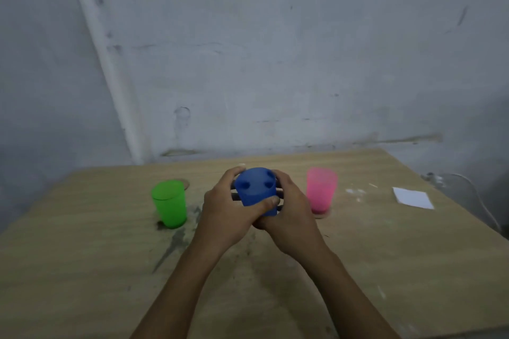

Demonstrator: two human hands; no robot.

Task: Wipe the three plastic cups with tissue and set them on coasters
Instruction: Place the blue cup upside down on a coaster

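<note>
A blue plastic cup (254, 190) is held above the middle of the wooden table (385, 256), its base turned up and toward me. My left hand (230, 209) grips its left side, thumb across the front. My right hand (289, 209) wraps round its right side and underside. A green cup (169, 203) stands on the table to the left, in front of a round coaster (186, 183) that shows behind it. A pink cup (321, 190) stands upright on a coaster (322, 214) at the right. A white tissue (412, 197) lies flat at the far right.
Dark smudges (176, 242) mark the tabletop in front of the green cup. White crumbs (355, 191) lie between the pink cup and the tissue. A white cable (468, 187) runs off the table's right edge. A grey wall stands close behind the table.
</note>
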